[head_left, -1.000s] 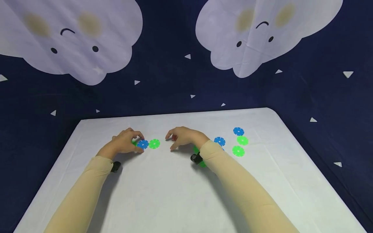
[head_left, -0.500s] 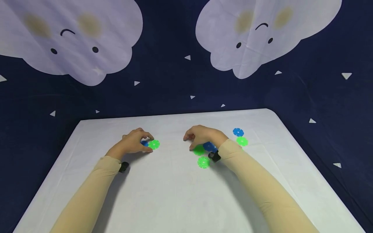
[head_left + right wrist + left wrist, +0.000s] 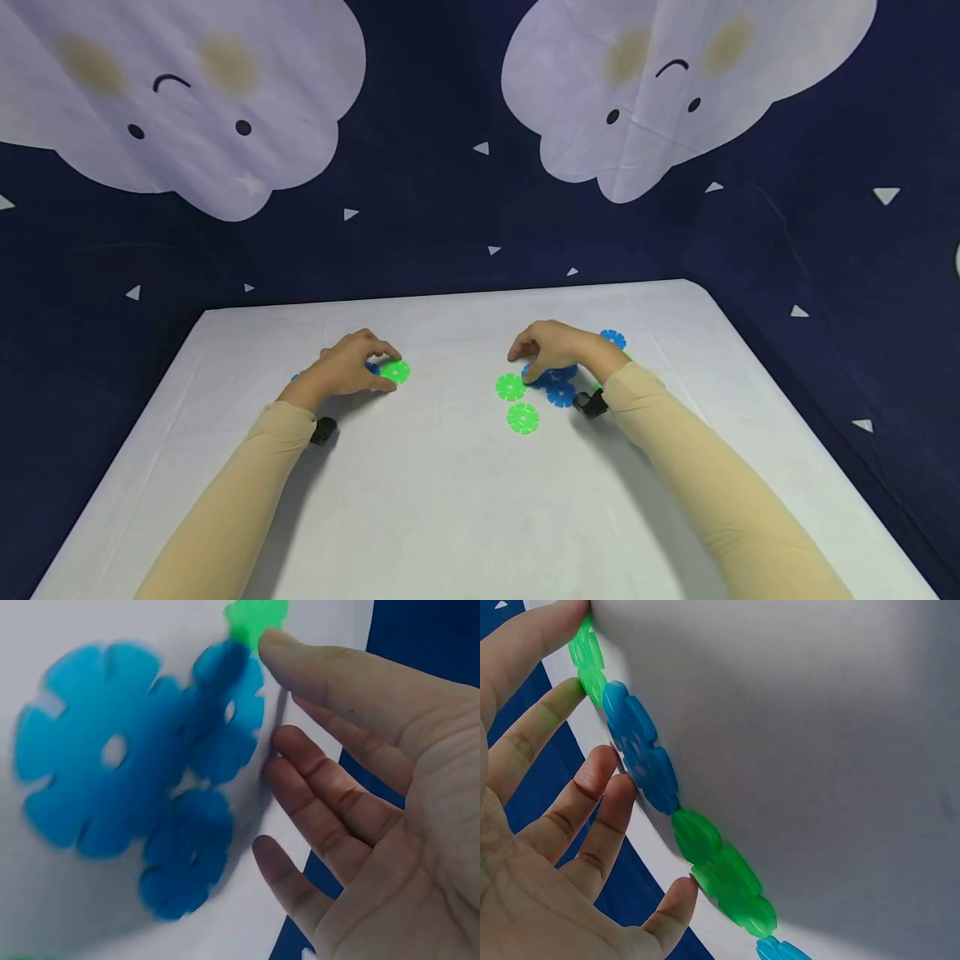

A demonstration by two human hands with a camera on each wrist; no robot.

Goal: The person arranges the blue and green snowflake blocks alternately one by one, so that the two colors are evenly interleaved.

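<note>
My left hand holds a green slotted snowflake disc by its edges, thumb and index finger on opposite sides. In the left wrist view this disc ends a row, followed by a blue disc, another green one and part of a blue one. Over a cluster of blue discs hovers my right hand, fingers loosely bent. In the right wrist view, several blue discs lie beside its fingertips, and a green disc shows by the thumb tip. Nothing is gripped there.
Two green discs lie left of the blue cluster on the white table. Farther back on the right is a blue disc, with green discs mostly covered by my right arm. A dark blue cloud-print curtain stands behind the table.
My left hand has slid right along the row, from the blue disc to the end green one, then stayed there. My right hand has moved right, from beside the row to over the blue cluster.
</note>
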